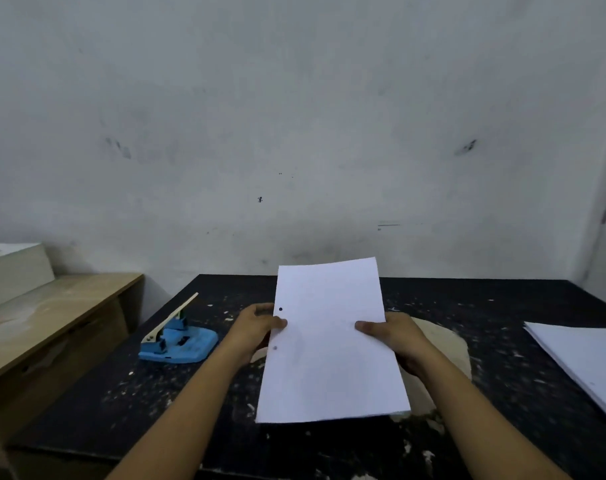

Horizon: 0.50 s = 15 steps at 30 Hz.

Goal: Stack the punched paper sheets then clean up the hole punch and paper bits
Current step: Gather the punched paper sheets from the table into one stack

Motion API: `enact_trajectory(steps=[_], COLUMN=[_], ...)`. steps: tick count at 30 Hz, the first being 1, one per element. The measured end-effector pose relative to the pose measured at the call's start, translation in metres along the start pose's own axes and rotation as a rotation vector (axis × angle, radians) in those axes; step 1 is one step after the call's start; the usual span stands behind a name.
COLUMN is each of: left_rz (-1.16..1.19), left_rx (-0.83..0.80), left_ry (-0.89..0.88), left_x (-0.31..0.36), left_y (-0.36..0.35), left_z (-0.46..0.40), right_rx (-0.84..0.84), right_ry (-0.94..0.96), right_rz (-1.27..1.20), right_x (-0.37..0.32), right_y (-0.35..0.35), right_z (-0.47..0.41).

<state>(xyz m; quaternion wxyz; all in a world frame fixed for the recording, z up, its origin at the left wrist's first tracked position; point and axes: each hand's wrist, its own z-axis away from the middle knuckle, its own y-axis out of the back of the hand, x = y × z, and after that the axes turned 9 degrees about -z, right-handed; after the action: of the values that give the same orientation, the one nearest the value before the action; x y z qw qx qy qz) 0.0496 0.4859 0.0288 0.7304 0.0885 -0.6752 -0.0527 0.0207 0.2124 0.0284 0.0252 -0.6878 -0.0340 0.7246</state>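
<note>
Both hands, left [256,327] and right [395,336], pinch the sheets [329,344] by their edges. Loose grip could let them fan apart. The punch [178,341] waits.

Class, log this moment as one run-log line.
left hand: holds punched sheets | right hand: same sheets | hole punch: left on table | second paper stack: right

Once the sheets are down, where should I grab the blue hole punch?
Probably by the hole punch's blue base, coming from the right with the left hand. The base lies flat and wide on the table; its pale lever slants upward and would likely pivot if grabbed.
</note>
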Motion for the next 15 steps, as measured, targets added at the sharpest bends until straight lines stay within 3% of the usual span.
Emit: enact_trajectory(steps=[7, 15], left_rz=[0.043, 0.047], left_rx=[-0.165, -0.323], left_ry=[0.023, 0.062], left_x=[0.013, 0.019], left_y=[-0.073, -0.195], left_z=[0.005, 0.007], right_rx=[0.166, 0.468], right_ry=[-0.027, -0.028], right_rz=[0.033, 0.154], right_x=[-0.007, -0.002], right_y=[0.083, 0.214], right_z=[0.02, 0.034])
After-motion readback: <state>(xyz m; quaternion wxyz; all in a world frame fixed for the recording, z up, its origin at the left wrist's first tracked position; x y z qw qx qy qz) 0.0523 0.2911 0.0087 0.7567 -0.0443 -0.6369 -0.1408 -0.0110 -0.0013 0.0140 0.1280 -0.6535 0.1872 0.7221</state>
